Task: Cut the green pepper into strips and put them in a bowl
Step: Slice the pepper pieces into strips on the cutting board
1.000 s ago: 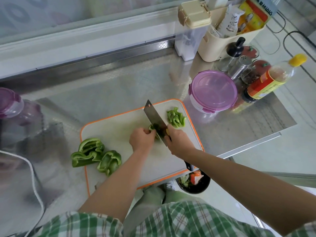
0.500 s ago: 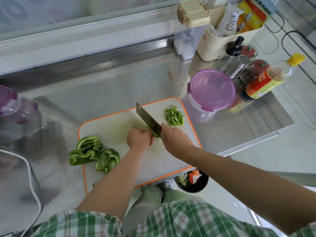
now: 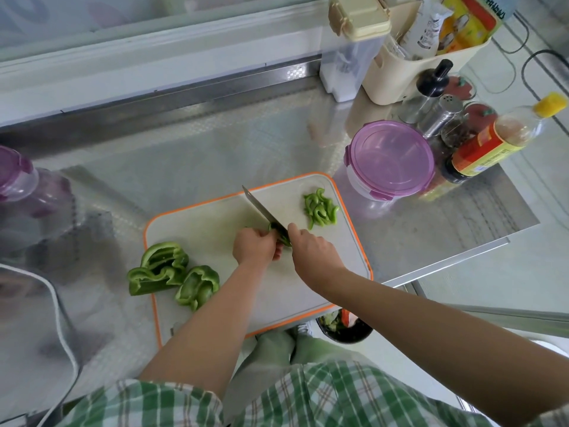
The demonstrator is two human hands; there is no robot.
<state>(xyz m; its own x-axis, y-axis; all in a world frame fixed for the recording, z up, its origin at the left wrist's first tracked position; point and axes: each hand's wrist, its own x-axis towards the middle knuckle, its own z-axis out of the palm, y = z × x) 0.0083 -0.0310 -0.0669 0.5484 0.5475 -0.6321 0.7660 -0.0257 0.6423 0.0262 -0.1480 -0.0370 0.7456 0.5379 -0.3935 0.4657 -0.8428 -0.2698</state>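
A white cutting board (image 3: pixel 215 229) with an orange rim lies on the steel counter. My right hand (image 3: pixel 314 251) grips the handle of a cleaver (image 3: pixel 261 209), whose blade rests on a small green pepper piece (image 3: pixel 281 235). My left hand (image 3: pixel 254 246), fingers curled, holds that piece down just left of the blade. A pile of cut pepper strips (image 3: pixel 320 208) lies at the board's far right corner. Two large pepper pieces (image 3: pixel 163 268) (image 3: pixel 198 286) sit at the board's left edge. A dark bowl (image 3: pixel 345 329) shows below the counter edge, partly hidden by my right arm.
A round container with a purple lid (image 3: pixel 392 157) stands right of the board. Behind it are a sauce bottle (image 3: pixel 492 140), shakers (image 3: pixel 440 114), a beige caddy (image 3: pixel 409 63) and a clear box (image 3: pixel 354 53). A purple-lidded container (image 3: pixel 18 177) and a white cable (image 3: pixel 61 309) are at left.
The cleaver has tipped over, its blade now seen nearly edge-on against the pepper piece. Both hands stay at the middle of the board.
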